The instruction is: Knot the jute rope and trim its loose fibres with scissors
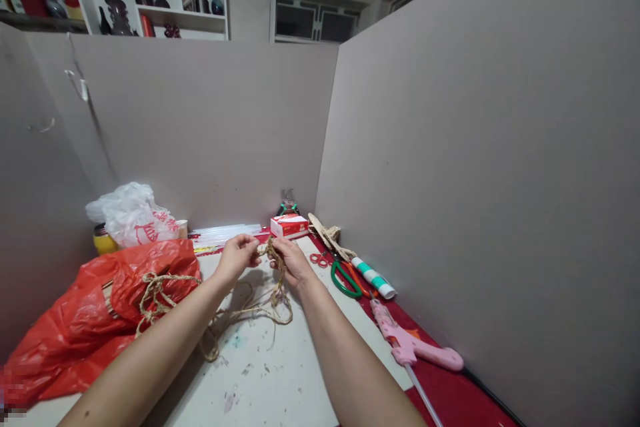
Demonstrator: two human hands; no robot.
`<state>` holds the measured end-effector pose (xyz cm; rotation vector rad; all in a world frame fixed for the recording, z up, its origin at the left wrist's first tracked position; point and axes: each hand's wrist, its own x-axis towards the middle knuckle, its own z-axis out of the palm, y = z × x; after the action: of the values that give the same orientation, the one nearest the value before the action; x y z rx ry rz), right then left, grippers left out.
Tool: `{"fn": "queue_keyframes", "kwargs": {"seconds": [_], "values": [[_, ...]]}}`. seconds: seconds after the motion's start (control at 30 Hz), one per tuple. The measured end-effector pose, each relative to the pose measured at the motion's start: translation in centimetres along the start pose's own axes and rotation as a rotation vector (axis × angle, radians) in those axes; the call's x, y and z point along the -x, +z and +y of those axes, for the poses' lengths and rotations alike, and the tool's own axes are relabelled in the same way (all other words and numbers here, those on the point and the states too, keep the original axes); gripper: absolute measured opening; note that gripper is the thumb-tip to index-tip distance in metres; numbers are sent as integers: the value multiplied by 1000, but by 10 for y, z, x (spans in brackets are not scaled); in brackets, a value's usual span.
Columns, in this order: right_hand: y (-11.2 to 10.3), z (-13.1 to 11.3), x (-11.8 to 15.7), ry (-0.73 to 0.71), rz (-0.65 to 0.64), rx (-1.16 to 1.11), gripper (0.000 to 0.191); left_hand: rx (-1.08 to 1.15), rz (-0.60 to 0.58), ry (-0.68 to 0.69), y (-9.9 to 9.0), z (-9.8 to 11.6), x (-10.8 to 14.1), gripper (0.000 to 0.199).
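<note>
Straw-coloured twisted rope (283, 310) hangs from between my hands and trails in loops over the white board (260, 380). My left hand (241, 257) pinches a strand of it with thumb and fingers. Close beside it on the right, my right hand (291, 261) is closed around a bunched, knotted part of the rope. Further loops of rope run left under my left forearm and onto a red plastic bag (75, 320).
A pink glue gun (415, 347), green-handled scissors (345, 280), a striped roll (375, 278) and small red scissors (319, 259) lie on the right. Behind stand a red-white box (289, 226), pruners (288, 205), clear sticks (225, 235) and a white bag (135, 217). Grey partitions surround the board.
</note>
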<state>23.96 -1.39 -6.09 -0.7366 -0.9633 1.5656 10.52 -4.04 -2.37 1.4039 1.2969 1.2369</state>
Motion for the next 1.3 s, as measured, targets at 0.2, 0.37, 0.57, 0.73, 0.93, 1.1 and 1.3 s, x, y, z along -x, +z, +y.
{"fn": "queue_keyframes", "kwargs": {"seconds": [0.2, 0.37, 0.57, 0.73, 0.93, 1.1, 1.3], "values": [[10, -1, 3, -14, -67, -5, 28, 227, 177, 14, -18, -9, 11, 34], [14, 2, 5, 11, -153, 59, 26, 349, 304, -5, -24, -21, 13, 34], [6, -5, 8, -11, -259, 169, 32, 430, 369, -7, -49, -11, 7, 35], [15, -3, 13, 25, -294, 342, 40, 484, 284, -6, -58, -4, 8, 39], [16, 0, 15, 52, -533, 444, 33, 545, 99, -25, -49, -1, 11, 43], [7, -7, 9, -44, -398, 389, 30, 489, -157, -117, -60, 1, 15, 38], [3, -12, 9, 13, -287, 190, 34, 203, -482, -200, -72, -7, 20, 33]]}}
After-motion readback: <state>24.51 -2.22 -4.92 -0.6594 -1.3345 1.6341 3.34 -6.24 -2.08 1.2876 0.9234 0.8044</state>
